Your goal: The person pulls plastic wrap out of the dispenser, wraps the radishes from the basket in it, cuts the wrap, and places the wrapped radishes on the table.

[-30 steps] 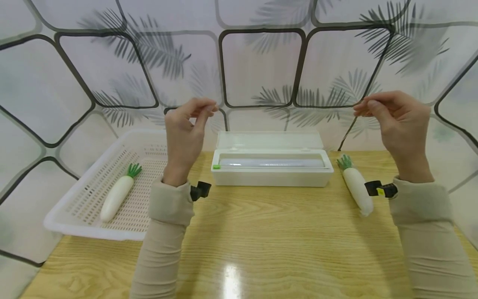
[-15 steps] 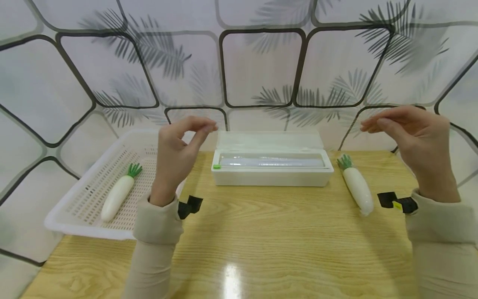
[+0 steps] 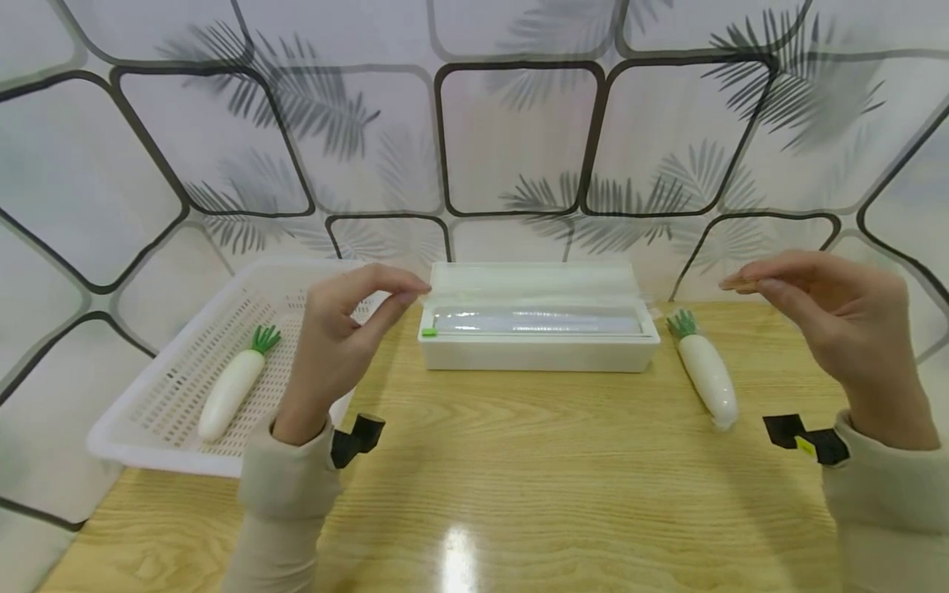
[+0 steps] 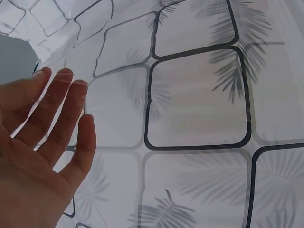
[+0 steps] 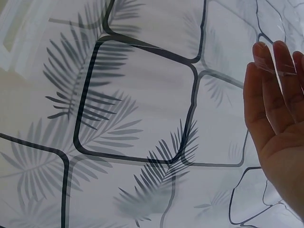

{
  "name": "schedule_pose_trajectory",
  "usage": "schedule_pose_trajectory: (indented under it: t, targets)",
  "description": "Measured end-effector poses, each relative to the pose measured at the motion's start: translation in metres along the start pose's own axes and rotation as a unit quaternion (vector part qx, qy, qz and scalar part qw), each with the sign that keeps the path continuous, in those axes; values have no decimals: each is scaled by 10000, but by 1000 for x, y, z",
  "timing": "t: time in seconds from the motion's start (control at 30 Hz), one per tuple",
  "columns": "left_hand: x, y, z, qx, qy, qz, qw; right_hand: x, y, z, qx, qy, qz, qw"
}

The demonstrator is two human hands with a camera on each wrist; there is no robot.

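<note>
A thin clear sheet of cling film point(image 3: 534, 290) stretches between my two hands, faintly visible in front of the raised lid. My left hand point(image 3: 337, 338) pinches its left end with thumb and index finger, beside the lid's left end. At the right, my right hand point(image 3: 853, 321) pinches the other end above the table. Both wrist views show film lying against the fingertips. Below the film stands a white cling film dispenser point(image 3: 537, 356), lid up, with the film roll point(image 3: 537, 321) inside and a green slider point(image 3: 429, 332) at its front left corner.
At the left, a white perforated basket point(image 3: 166, 463) holds a white radish point(image 3: 231, 395) with green leaf stubs. Another white radish point(image 3: 708, 379), shiny as if wrapped in film, lies on the wooden table point(image 3: 534, 461) right of the dispenser. A patterned curtain point(image 3: 519, 140) hangs behind.
Both hands have come down toward the table with the film. The right hand has also moved right and the left hand slightly left, so they are farther apart.
</note>
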State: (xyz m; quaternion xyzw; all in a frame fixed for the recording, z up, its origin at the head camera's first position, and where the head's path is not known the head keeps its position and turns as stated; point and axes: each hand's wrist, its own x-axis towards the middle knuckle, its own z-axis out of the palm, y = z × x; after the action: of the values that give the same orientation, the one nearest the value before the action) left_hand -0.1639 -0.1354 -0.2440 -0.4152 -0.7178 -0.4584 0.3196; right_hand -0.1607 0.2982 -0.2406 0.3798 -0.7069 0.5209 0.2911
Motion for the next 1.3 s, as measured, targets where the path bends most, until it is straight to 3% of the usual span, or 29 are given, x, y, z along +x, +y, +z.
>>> schedule_pose_trajectory:
  t: [0.1, 0.17, 0.3, 0.47, 0.63, 0.8, 1.03, 1.3]
  targets:
    - [-7, -1, -6, -576, -584, 200, 9964, -6, -2, 0, 454, -137, -81, 9988]
    - [-12, -2, -11, -1003, -1073, 215, 9889, -11, -3, -1, 733, -310, -96, 9968]
    - [-20, -1, -16, -1677, -1986, -47, 9656, -23, -7, -4, 859, -861, -70, 9926]
    - [-28, -1, -15, -2014, -2786, -182, 9389, -36, -6, -4, 1548, -1729, -235, 9724]
    - [-38, -1, -10, -2109, -3374, -281, 9170, -49, -1, -1, 1774, -2481, -108, 9523]
    - [-49, -2, -2, -2173, -3947, -490, 8914, -66, 7, 0, 1390, -3134, 130, 9393]
    - [-73, -6, 11, -1800, -4681, -1017, 8591, -90, 19, 20, 1534, -4001, 453, 9024]
    - [-100, -12, 29, -1336, -5083, -1403, 8391, -117, 31, 33, 1315, -4331, 1004, 8860]
